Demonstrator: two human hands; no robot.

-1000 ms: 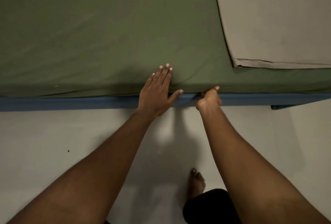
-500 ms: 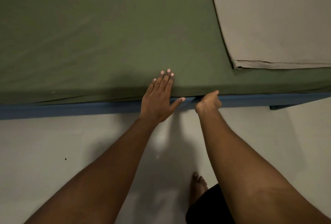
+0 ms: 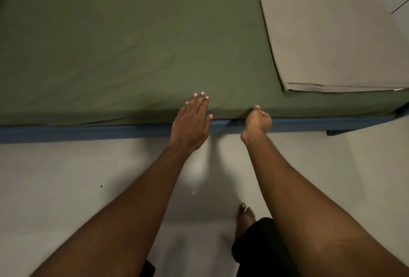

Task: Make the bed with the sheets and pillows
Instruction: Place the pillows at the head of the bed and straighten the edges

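Stands with a bare foot (image 3: 244,217) on the pale floor (image 3: 66,177), alongside the bed. Lays the left hand (image 3: 191,125) flat on the green sheet (image 3: 132,44), fingers straight and close together, thumb out along the mattress edge. Curls the right hand (image 3: 259,120) just beside it, at the sheet's lower hem above the blue bed base (image 3: 88,131), thumb tip against the cloth; cannot tell whether any fabric sits inside the fist. Has the green sheet spread over the mattress, with a folded beige sheet (image 3: 332,33) lying on it at the right end.
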